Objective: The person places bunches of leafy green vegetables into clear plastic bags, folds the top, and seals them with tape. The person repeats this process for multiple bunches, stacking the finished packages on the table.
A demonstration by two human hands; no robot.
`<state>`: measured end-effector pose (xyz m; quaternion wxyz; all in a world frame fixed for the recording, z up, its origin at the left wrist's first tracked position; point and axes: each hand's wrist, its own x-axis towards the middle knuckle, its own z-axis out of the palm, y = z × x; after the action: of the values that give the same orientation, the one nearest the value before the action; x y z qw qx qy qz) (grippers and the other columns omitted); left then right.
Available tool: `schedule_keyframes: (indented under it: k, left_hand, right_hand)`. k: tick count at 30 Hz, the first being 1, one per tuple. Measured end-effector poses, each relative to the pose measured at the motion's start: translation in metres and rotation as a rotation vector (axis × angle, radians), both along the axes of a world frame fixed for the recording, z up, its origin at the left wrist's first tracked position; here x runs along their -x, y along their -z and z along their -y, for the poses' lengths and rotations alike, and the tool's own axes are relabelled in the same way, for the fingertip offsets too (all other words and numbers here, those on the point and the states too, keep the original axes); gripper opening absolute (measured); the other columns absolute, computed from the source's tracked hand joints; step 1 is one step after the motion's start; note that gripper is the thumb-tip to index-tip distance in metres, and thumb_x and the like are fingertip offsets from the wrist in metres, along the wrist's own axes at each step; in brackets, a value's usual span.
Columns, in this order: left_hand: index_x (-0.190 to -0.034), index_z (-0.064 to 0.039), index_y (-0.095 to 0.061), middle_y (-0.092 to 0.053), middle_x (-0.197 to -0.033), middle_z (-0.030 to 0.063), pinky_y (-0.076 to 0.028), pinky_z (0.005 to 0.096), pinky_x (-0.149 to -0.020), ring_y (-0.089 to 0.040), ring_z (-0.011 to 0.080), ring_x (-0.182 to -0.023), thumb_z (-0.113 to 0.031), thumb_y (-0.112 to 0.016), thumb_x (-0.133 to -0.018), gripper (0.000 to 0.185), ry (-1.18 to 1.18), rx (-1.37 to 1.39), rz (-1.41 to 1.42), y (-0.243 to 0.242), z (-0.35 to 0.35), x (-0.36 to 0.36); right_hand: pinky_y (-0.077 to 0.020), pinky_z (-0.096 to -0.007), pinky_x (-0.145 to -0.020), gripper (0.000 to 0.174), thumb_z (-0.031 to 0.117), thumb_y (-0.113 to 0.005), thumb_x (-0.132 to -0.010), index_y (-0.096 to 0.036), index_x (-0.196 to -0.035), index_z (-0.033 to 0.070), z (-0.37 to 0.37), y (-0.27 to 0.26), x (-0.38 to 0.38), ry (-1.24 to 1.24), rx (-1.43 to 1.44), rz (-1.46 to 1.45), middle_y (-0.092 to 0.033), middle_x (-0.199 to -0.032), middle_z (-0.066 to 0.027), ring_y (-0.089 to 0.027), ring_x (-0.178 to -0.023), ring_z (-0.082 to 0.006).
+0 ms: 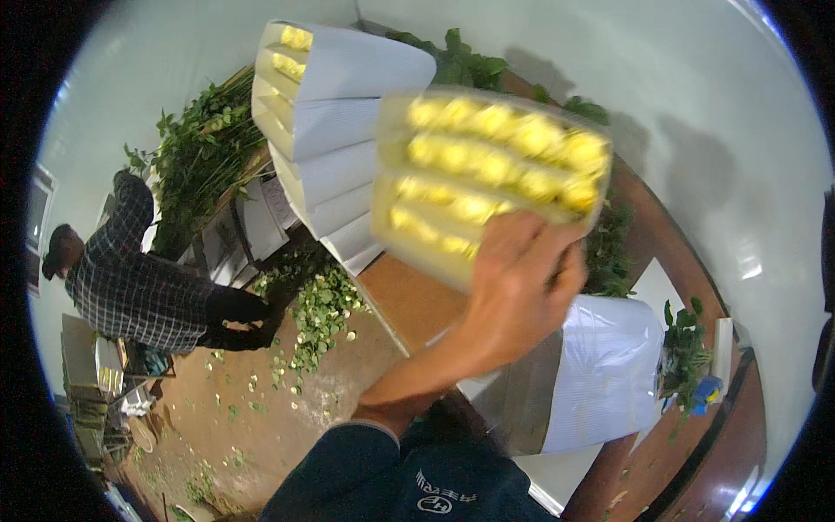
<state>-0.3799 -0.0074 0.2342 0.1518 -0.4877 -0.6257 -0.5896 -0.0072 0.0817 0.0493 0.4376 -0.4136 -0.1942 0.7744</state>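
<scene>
My left hand [528,274] reaches up from the bottom, its fingers curled on the lower edge of a bundle of yellow roses [492,166]. The blooms sit in several rows between layers of pale corrugated wrap, and the bundle is blurred. Behind and left of it, a stack of similar bundles in white corrugated wrap [352,130] leans over the table, with yellow blooms showing at its open end. To the right of my wrist lies a white corrugated wrap with clear film [607,372]. My right hand is out of view.
A co-worker in a checked shirt [143,287] bends by a heap of leafy stems [202,156] at left. Loose leaves [319,320] litter the floor. The brown table [404,293] runs along a pale wall. Green foliage [685,346] and a blue object [708,393] rest at right.
</scene>
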Motion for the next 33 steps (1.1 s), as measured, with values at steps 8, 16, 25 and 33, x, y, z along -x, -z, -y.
schedule_keyframes:
  k: [8, 16, 25, 33]
  left_hand:
    - [-0.098, 0.001, -0.073, -0.073, -0.085, 0.0164, -0.055, 0.0356, -0.074, -0.071, 0.0282, -0.077, -0.012, -0.072, -0.083, 0.020, 0.192, 0.056, -0.274, -0.077, -0.105, 0.052]
    - [-0.083, 0.004, -0.063, -0.067, -0.079, 0.0210, -0.051, 0.0430, -0.071, -0.064, 0.0354, -0.074, -0.017, -0.069, -0.082, 0.021, 0.174, 0.194, -0.272, -0.115, -0.135, 0.123]
    - [-0.095, 0.002, -0.072, -0.073, -0.081, 0.0114, -0.054, 0.0324, -0.076, -0.069, 0.0187, -0.078, -0.009, -0.071, -0.082, 0.017, 0.146, 0.230, -0.007, -0.099, -0.116, 0.127]
    - [-0.092, 0.001, -0.073, -0.072, -0.078, 0.0066, -0.053, 0.0270, -0.075, -0.067, 0.0131, -0.073, -0.005, -0.069, -0.082, 0.012, 0.140, 0.167, -0.046, -0.091, -0.106, 0.122]
  right_hand:
    - [-0.0504, -0.0422, -0.103, 0.064, 0.044, -0.069, -0.095, -0.053, -0.143, 0.005, -0.088, 0.012, 0.099, -0.153, -0.010, -0.172, -0.063, -0.134, -0.0115, -0.062, -0.119, -0.0256]
    - [-0.0576, -0.0428, -0.093, 0.052, 0.042, -0.077, -0.090, -0.066, -0.128, 0.008, -0.118, 0.043, 0.282, -0.366, 0.126, -0.098, -0.072, -0.116, -0.0111, -0.070, -0.104, -0.0270]
    - [-0.0573, -0.0455, -0.095, 0.042, 0.040, -0.063, -0.101, -0.067, -0.128, 0.008, -0.163, 0.136, 0.400, -0.626, 0.238, -0.135, -0.074, -0.115, -0.0125, -0.071, -0.103, -0.0289]
    - [-0.0591, -0.0462, -0.091, 0.051, 0.044, -0.077, -0.091, -0.068, -0.124, 0.006, -0.138, 0.154, 0.391, -0.571, 0.311, -0.028, -0.074, -0.115, -0.0149, -0.072, -0.100, -0.0277]
